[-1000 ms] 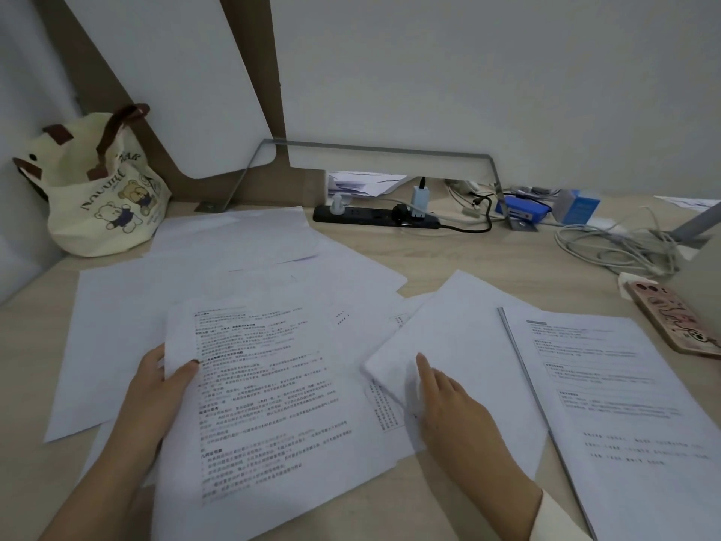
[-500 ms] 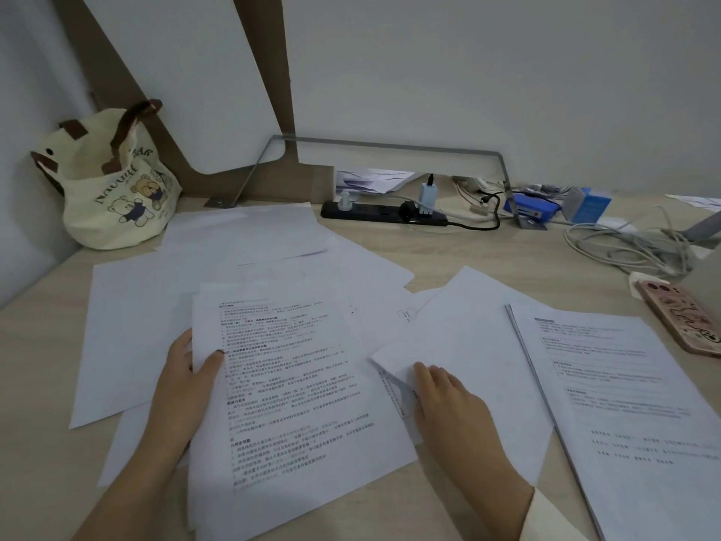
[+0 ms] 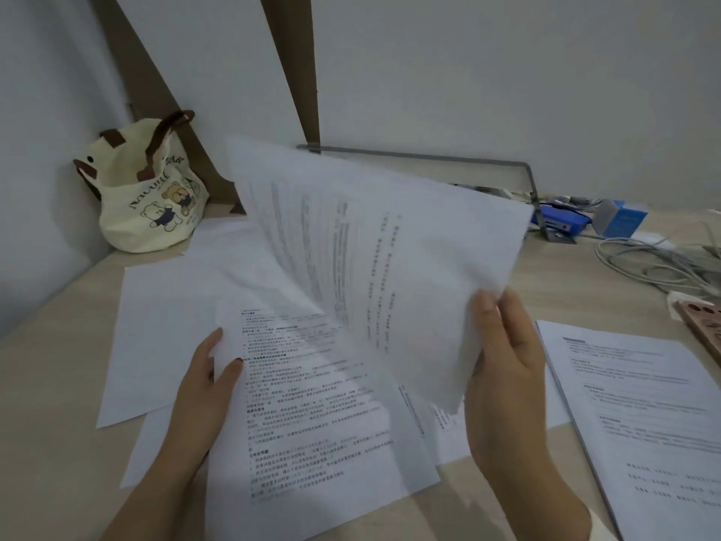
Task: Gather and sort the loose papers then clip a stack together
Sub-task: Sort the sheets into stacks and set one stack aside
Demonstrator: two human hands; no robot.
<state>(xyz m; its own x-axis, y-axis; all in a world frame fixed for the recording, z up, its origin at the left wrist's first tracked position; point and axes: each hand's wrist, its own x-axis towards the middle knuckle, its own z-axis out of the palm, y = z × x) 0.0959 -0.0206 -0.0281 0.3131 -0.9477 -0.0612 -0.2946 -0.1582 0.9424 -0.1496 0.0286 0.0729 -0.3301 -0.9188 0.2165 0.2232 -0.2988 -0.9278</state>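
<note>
Right hand pinches white printed paper sheet, raised and blurred, frame centre | left hand grips text-covered white page, lower centre, lying over pale wooden desk

A cream bag with bears on it sits in the far left corner of the desk, by the wall. A gray metal bar runs along the back. On the right are a blue box, a heap of gray cords and a pink phone.
</note>
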